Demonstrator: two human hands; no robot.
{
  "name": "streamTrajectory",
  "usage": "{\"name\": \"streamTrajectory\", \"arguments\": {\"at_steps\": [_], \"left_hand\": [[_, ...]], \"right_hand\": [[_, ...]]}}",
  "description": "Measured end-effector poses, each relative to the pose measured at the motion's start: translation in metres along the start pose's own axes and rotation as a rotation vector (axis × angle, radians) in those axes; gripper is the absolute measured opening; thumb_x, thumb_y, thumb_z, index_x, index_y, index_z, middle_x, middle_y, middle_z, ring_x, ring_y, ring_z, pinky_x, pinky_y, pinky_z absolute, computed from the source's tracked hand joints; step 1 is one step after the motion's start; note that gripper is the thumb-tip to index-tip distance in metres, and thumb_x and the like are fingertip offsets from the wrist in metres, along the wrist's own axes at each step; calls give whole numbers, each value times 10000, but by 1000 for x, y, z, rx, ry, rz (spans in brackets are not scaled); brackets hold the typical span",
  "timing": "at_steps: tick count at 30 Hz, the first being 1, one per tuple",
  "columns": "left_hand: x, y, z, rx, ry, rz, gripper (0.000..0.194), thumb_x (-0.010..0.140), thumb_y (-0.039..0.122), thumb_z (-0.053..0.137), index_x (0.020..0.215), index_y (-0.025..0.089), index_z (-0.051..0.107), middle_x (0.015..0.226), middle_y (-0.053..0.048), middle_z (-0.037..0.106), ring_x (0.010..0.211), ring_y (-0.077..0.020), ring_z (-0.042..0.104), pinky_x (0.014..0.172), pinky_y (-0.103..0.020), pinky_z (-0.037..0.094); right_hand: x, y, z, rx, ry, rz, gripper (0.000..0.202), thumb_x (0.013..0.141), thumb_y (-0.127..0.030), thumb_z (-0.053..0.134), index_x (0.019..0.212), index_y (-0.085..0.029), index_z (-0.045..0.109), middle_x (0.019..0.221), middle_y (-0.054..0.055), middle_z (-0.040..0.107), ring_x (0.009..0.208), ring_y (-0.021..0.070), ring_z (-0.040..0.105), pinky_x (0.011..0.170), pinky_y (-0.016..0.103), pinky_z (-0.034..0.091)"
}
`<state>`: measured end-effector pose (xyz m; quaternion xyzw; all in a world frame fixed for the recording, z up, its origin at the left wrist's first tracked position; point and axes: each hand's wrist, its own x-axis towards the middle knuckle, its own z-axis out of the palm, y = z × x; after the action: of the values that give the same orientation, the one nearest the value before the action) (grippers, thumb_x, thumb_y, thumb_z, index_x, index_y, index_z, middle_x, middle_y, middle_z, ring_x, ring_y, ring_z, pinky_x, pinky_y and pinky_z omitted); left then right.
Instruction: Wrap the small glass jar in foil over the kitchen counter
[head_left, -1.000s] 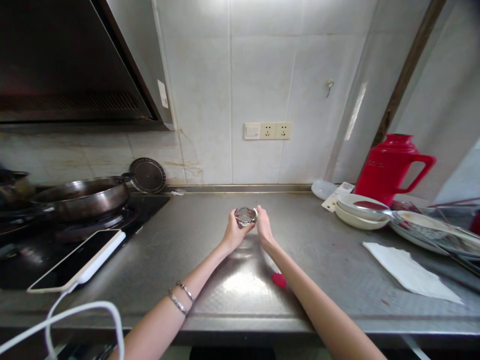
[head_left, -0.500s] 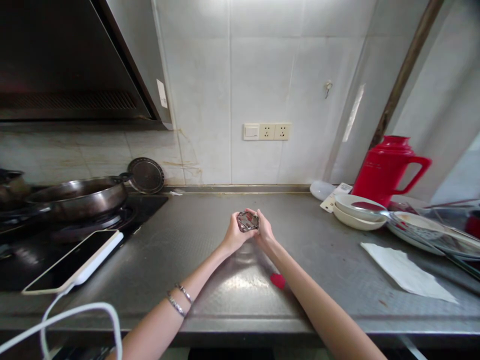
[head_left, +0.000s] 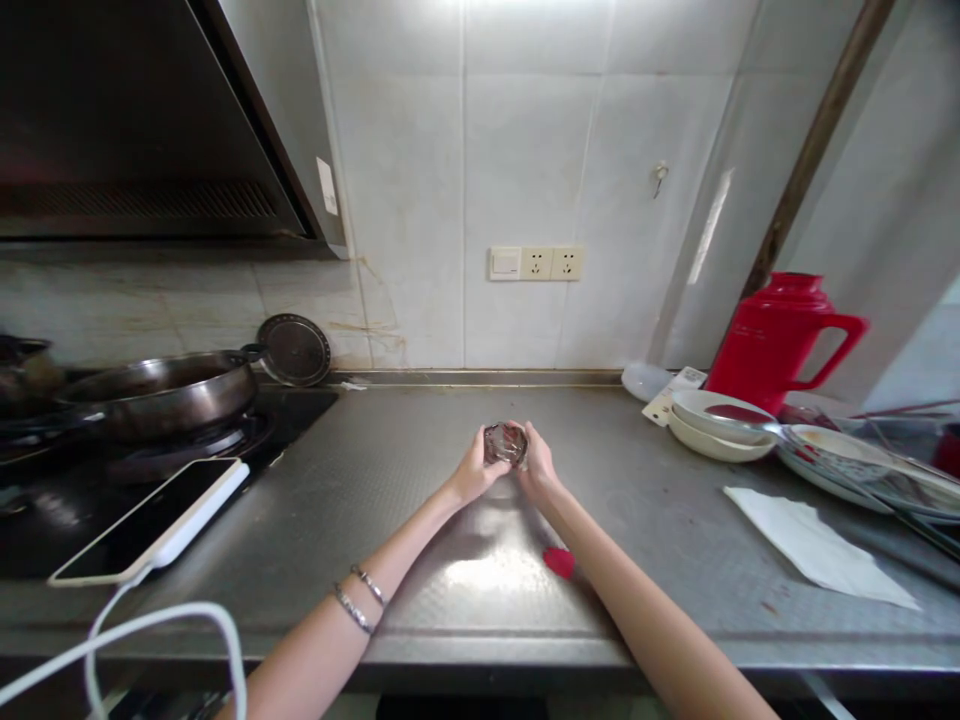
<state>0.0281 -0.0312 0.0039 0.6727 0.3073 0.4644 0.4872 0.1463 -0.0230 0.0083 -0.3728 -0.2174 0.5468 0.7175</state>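
Above the middle of the steel counter, my left hand [head_left: 474, 473] and my right hand [head_left: 538, 464] are both closed around a small clear glass [head_left: 505, 446]. It looks see-through and dark-rimmed, with reddish and brown tones showing in it. My left thumb lies across its near side, while my right fingers press its right side. A red, flat-looking object [head_left: 558, 562] lies on the counter beside my right forearm, partly hidden by it.
A phone [head_left: 150, 525] with a white cable rests at the stove's edge, near a steel pan [head_left: 165, 395]. On the right are a red thermos [head_left: 776, 340], stacked white bowls [head_left: 712, 440], plates [head_left: 832, 485] and a white paper sheet [head_left: 817, 550].
My hands have shifted slightly right with the glass and moved a little farther apart. More of the glass shows between them now.
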Motion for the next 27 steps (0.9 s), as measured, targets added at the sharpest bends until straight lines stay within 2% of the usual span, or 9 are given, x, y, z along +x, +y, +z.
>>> {"name": "streamTrajectory", "arguments": {"at_steps": [3, 6, 8, 12, 16, 19, 22, 27], "left_hand": [[0, 4, -1, 59, -78, 54, 623, 649, 253, 779, 1196, 148, 501, 1201, -137, 614, 1083, -260, 602, 972, -412, 452], [0, 5, -2, 131, -36, 62, 694, 530, 269, 860, 1129, 129, 540, 1122, -139, 653, 1017, -271, 631, 929, -406, 479], [1, 3, -2, 100, -15, 71, 697, 521, 277, 863, 1114, 130, 530, 1119, -137, 653, 1001, -261, 640, 911, -395, 491], [1, -2, -1, 13, -16, 79, 735, 550, 289, 846, 1149, 138, 447, 1168, -148, 623, 1049, -241, 624, 944, -391, 474], [-1, 1, -1, 72, -8, 73, 730, 577, 296, 828, 1173, 141, 436, 1170, -141, 623, 1065, -240, 614, 959, -395, 460], [-4, 9, 0, 178, 37, 58, 675, 590, 304, 815, 1155, 157, 477, 1126, -110, 650, 1039, -237, 622, 947, -394, 464], [-5, 14, 2, 231, 102, 58, 685, 568, 297, 826, 1139, 164, 472, 1099, -106, 656, 1021, -236, 626, 939, -398, 464], [-5, 8, 6, 257, 244, 55, 736, 540, 319, 843, 1132, 149, 439, 1101, -143, 632, 1045, -259, 612, 932, -419, 459]], "right_hand": [[2, -12, -4, -44, -33, 5, 256, 810, -301, 479, 741, -177, 692, 737, 31, 743, 646, 166, 667, 600, 249, 524], [-3, -18, -1, -83, -101, 11, 269, 807, -285, 482, 772, -152, 712, 844, 59, 753, 655, 162, 669, 600, 241, 519], [-7, -20, 2, -97, -136, 18, 296, 819, -306, 473, 776, -144, 717, 872, 72, 752, 661, 169, 675, 601, 248, 523], [-14, -23, 5, -110, -181, 28, 431, 873, -413, 406, 753, -136, 713, 846, 97, 749, 684, 194, 691, 622, 275, 537], [-15, -22, 5, -129, -199, 50, 461, 884, -434, 385, 754, -139, 713, 749, 96, 744, 742, 220, 700, 671, 301, 546], [-13, -17, 5, -122, -185, 68, 461, 880, -436, 380, 735, -146, 707, 689, 88, 734, 764, 229, 701, 690, 311, 546], [-11, -10, 5, -120, -137, 25, 440, 867, -451, 397, 719, -162, 694, 679, 66, 732, 771, 221, 698, 699, 301, 543], [-10, 0, 7, -121, -92, -28, 393, 839, -472, 440, 723, -179, 676, 688, 35, 732, 762, 206, 694, 699, 281, 537]]}}
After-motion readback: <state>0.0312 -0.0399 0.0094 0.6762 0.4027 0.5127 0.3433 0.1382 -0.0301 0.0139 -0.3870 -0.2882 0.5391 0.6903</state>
